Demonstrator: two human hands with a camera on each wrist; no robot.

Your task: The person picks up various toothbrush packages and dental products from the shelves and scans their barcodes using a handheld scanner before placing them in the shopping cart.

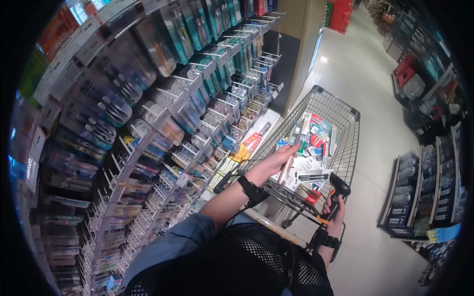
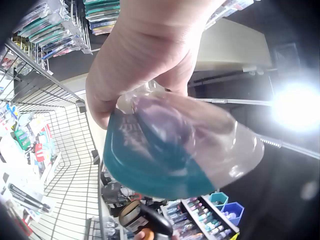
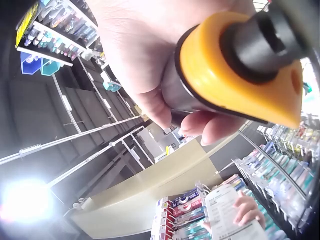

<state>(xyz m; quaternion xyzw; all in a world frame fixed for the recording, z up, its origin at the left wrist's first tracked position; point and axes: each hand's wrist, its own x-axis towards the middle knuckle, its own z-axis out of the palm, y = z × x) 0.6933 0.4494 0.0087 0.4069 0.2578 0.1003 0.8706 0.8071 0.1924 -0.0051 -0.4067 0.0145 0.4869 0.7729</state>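
Black mesh (image 1: 261, 251) lies below outstretched hands, left (image 1: 282, 161) gripping packaging (image 1: 286, 172), right (image 1: 335, 211) gripping a handle (image 1: 335, 200).

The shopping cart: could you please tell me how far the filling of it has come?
Looking done: various goods lie in the cart. In hand: the left hand holds one pack, not yet laid among them, while the right hand grips the handle. Left: placing that pack, it seems. Many hanging packs are beside the cart, but how many are wanted, I cannot tell.
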